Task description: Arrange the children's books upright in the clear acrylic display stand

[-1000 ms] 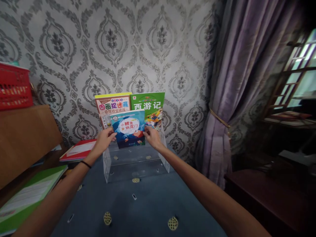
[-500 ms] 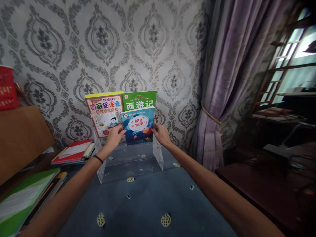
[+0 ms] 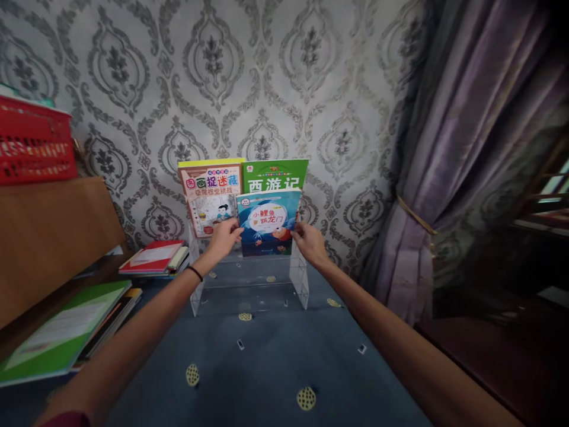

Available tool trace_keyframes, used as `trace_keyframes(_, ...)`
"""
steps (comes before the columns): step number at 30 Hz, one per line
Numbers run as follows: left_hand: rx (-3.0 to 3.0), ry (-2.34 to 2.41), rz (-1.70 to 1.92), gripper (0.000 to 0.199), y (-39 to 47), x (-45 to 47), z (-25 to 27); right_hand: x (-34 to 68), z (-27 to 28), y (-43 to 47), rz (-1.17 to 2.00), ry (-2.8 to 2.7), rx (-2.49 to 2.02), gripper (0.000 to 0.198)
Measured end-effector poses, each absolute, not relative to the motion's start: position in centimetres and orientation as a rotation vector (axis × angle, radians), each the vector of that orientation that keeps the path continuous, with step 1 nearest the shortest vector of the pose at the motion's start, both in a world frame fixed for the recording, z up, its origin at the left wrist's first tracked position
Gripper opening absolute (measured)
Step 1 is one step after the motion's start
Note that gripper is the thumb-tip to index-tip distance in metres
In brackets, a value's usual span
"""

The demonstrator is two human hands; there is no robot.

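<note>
A blue picture book with a white oval title stands upright between my two hands, low in front of a green book. My left hand pinches its left edge. At its right edge, my right hand grips it between thumb and fingers. The books lean on a clear acrylic stand with stepped tiers. Left of the green book stands a brown-bordered picture book, partly behind my left hand. A yellow edge shows above it. The lower part of the green book is hidden by the blue one.
On the left lie a red book stack and a green-covered stack. A red plastic basket sits on a wooden box. Purple curtains hang at the right. A dark blue patterned cloth covers the table.
The view has swung to the left, so everything appears further right and more of the red basket shows. Both hands keep their hold on the blue picture book, which stays at the stand.
</note>
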State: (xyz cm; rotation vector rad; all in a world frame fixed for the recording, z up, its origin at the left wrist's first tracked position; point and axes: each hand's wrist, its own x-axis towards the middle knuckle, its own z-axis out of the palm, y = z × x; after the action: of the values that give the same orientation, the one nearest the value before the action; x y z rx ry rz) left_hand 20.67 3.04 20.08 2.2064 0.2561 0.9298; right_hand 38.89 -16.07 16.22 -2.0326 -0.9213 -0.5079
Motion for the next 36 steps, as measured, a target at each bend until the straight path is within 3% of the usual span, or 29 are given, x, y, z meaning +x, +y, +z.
trace_keyframes(36,2.198,0.357,1.009,0.02,7.8,16.5,19.6,35.0,16.4,-11.2,-0.434,-1.063,-2.028,0.01)
